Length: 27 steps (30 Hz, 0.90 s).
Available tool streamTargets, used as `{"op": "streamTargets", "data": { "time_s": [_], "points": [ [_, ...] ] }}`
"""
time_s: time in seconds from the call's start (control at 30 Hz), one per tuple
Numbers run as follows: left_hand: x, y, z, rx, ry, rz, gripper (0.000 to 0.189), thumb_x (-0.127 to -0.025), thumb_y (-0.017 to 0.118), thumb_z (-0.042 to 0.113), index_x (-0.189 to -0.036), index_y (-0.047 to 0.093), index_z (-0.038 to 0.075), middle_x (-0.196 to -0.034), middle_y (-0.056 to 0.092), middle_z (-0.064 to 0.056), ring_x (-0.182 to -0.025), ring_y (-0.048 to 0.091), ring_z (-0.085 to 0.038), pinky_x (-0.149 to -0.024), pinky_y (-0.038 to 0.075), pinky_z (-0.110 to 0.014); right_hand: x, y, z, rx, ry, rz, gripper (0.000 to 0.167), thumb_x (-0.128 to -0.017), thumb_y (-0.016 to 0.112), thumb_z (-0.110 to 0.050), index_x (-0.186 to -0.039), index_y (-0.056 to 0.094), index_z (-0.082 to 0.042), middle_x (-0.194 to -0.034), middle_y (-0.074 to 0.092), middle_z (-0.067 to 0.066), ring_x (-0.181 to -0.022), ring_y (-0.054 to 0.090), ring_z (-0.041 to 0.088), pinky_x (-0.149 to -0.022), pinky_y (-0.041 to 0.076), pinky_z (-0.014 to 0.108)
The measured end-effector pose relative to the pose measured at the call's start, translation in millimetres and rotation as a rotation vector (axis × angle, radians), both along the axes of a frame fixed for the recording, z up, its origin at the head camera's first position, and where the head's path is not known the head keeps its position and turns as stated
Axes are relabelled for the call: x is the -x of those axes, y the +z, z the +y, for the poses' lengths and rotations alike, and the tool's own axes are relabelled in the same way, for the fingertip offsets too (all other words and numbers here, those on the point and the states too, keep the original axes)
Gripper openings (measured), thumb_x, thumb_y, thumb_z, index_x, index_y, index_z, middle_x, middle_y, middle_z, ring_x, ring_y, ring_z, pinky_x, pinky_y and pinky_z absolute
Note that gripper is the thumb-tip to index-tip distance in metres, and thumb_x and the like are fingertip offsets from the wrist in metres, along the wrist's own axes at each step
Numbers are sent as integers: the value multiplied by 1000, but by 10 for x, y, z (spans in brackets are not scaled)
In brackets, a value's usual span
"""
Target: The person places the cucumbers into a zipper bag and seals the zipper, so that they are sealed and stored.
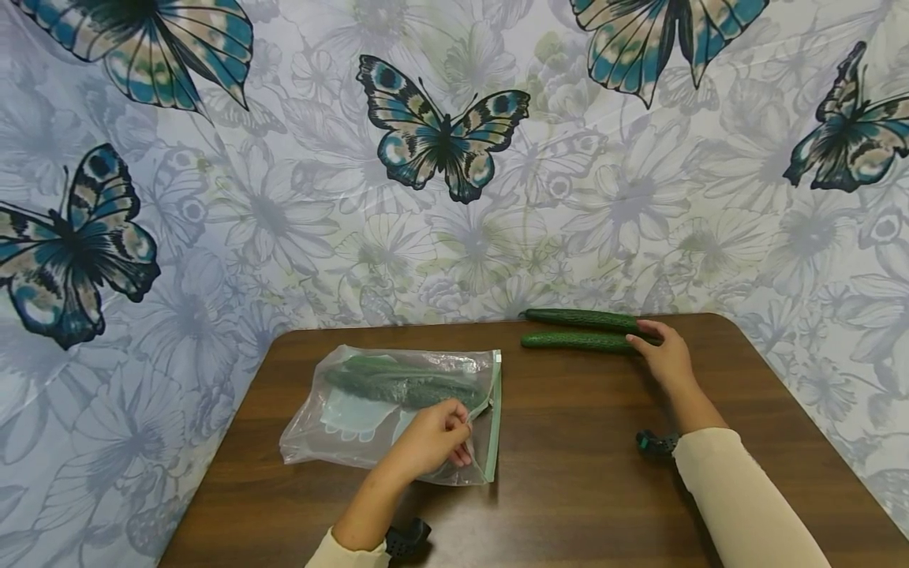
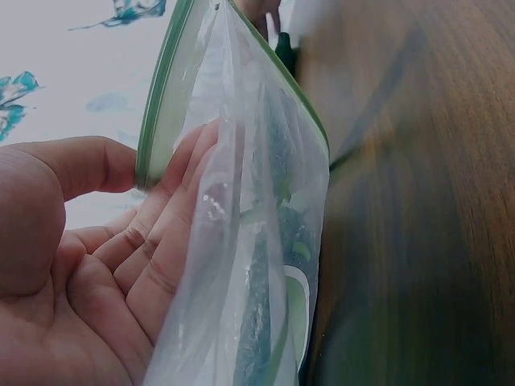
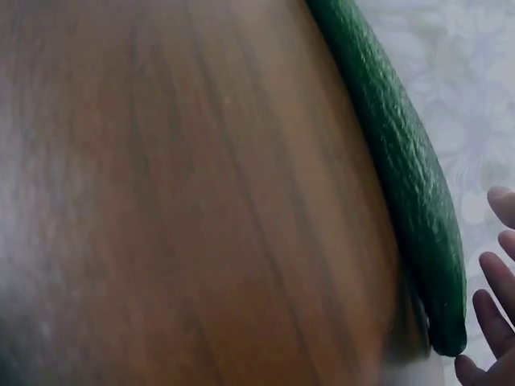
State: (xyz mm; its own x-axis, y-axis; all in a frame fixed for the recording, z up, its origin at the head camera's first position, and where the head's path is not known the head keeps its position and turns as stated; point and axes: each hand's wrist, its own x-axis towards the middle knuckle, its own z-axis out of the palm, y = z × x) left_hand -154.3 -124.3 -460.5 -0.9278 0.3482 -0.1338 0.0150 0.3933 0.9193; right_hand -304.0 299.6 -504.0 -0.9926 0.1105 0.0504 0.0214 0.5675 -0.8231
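A clear zip bag (image 1: 301,442) with a green zip strip (image 1: 495,418) lies on the left half of the table, with cucumbers (image 1: 405,383) inside. My left hand (image 1: 433,438) is at the bag's mouth and pinches its edge; in the left wrist view the thumb (image 2: 96,165) presses the green strip while the fingers lie behind the film. Two dark green cucumbers, a rear one (image 1: 582,317) and a front one (image 1: 575,341), lie side by side at the back. At their right ends is my right hand (image 1: 667,359), its fingers (image 3: 500,281) spread beside a cucumber tip.
The brown wooden table (image 1: 568,489) ends at the back against a butterfly-patterned cloth (image 1: 440,260). Pale blue printed shapes (image 1: 355,414) show on the bag. Black wrist devices (image 1: 656,443) sit at both wrists.
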Motion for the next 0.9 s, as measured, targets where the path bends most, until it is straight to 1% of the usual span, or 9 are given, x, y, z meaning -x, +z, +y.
{"op": "streamTargets", "data": {
  "time_s": [0.2,0.3,0.4,0.47,0.6,0.67,0.8,0.9],
  "points": [
    [2,-13,4,-4,-5,1,15,-100,55,8,-108,56,-5,-75,68,-11,-61,71,-22,-55,62,-31,-13,-78,62,-58,35,-95,73,-99,61,-49,-154,39,-6,-160,34,26,-148,23,54,-114,28,72],
    [4,-15,4,-5,-3,3,15,-100,55,9,-108,57,-4,-75,69,-11,-61,72,-23,-54,62,-32,-4,-96,80,-105,48,-133,74,-98,62,-51,-153,41,-6,-162,26,30,-147,18,57,-114,26,75],
    [8,-22,3,4,-7,3,16,-100,54,9,-109,56,-5,-75,68,-10,-61,71,-22,-54,62,-32,-11,-98,102,-148,62,-168,74,-97,62,-52,-152,43,-5,-163,19,32,-146,14,61,-112,25,77],
    [10,-24,-2,11,-12,5,17,-100,53,8,-109,56,-6,-75,68,-8,-60,71,-21,-54,62,-31,-23,-96,115,-162,76,-185,75,-97,62,-53,-152,43,-6,-163,18,33,-145,13,62,-111,25,79],
    [8,-30,-5,17,-16,2,18,-101,52,8,-111,56,-7,-75,68,-7,-60,71,-19,-55,62,-30,-54,-127,155,-167,112,-208,78,-95,61,-59,-151,43,-9,-164,18,32,-146,16,61,-111,24,79],
    [8,-32,-6,16,-16,-1,18,-101,52,8,-111,57,-7,-75,68,-7,-61,71,-19,-55,62,-30,-62,-150,182,-151,132,-224,77,-95,61,-59,-151,44,-10,-164,17,31,-147,17,60,-112,23,78],
    [7,-35,-8,7,-15,-1,17,-101,53,8,-110,56,-7,-75,68,-8,-60,71,-20,-54,62,-31,-83,-166,221,-114,175,-254,76,-93,64,-59,-150,46,-13,-166,16,28,-148,14,59,-113,22,79],
    [9,-35,-7,-2,-10,4,16,-100,54,8,-108,56,-6,-74,68,-10,-60,71,-21,-54,62,-32,-101,-168,237,-121,213,-266,75,-93,64,-57,-152,44,-15,-166,14,28,-148,12,60,-111,20,80]
  ]
}}
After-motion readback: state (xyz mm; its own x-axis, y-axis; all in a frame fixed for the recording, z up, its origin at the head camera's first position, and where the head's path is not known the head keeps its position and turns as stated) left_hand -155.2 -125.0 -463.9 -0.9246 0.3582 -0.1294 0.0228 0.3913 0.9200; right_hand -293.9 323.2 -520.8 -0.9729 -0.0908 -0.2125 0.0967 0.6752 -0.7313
